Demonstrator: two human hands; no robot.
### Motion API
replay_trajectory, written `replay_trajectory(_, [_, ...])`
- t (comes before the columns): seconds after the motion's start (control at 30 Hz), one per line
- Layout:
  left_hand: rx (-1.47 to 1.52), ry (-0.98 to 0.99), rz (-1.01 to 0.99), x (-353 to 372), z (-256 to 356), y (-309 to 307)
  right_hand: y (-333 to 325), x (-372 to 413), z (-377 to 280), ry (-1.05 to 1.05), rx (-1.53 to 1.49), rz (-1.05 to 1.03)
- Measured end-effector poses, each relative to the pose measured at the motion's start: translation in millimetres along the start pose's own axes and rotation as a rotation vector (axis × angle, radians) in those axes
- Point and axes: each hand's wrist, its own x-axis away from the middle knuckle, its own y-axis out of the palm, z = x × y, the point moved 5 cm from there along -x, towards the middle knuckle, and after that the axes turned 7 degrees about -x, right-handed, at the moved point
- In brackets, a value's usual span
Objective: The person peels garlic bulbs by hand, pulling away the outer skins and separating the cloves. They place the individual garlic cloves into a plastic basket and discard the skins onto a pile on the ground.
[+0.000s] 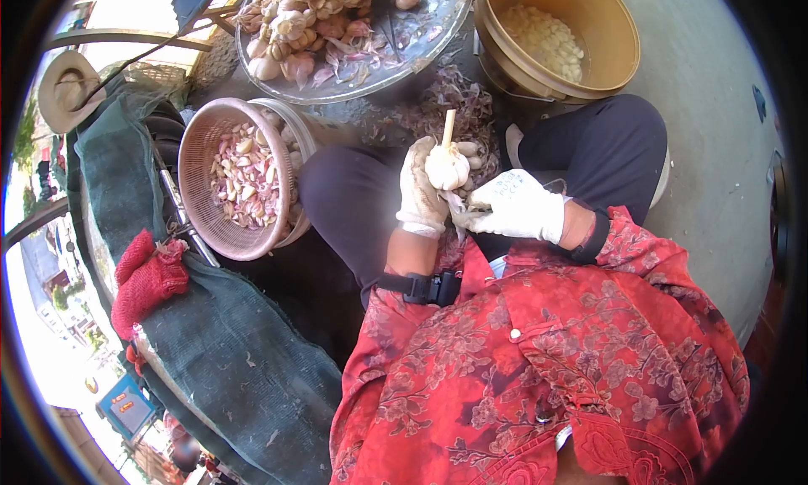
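Note:
A garlic bulb (447, 168) with a short cut stem stands upright between my hands, above my lap. My left hand (418, 190), in a whitish work glove, is closed around it, with fingers behind the bulb. Just to the right, my right hand (518, 209), also gloved in white, is closed near the underside of the bulb. Its fingertips pinch a strip of pale purple garlic skin (454, 202) hanging there. Loose garlic skins (446, 106) lie in a heap on the floor past my hands.
A round metal tray (396, 82) bears whole garlic bulbs and skins. To the left, a pink basket (189, 178) holds separated cloves, tilted against a white bucket (307, 123). A yellowish bucket (619, 39) contains peeled cloves. Red gloves (151, 285) rest on green netting (227, 359).

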Motion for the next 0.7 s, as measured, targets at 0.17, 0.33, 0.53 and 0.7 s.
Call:
replay_trajectory(0.17, [0.167, -0.027, -0.105, -5, -3, -3, -3, 3, 19, 0.312, -0.161, -0.159])
replay_trajectory(0.33, [0.136, 0.011, -0.057, 6, 5, 4, -22, 7, 34, 0.244, -0.38, 0.138])
replay_trajectory(0.53, [0.225, 0.031, -0.15, -6, -1, -1, -20, -1, 43, 0.216, -0.557, 0.264])
replay_trajectory(0.7, [0.215, 0.023, -0.092, -6, -6, -3, -19, 0, 36, 0.299, -0.59, 0.2])
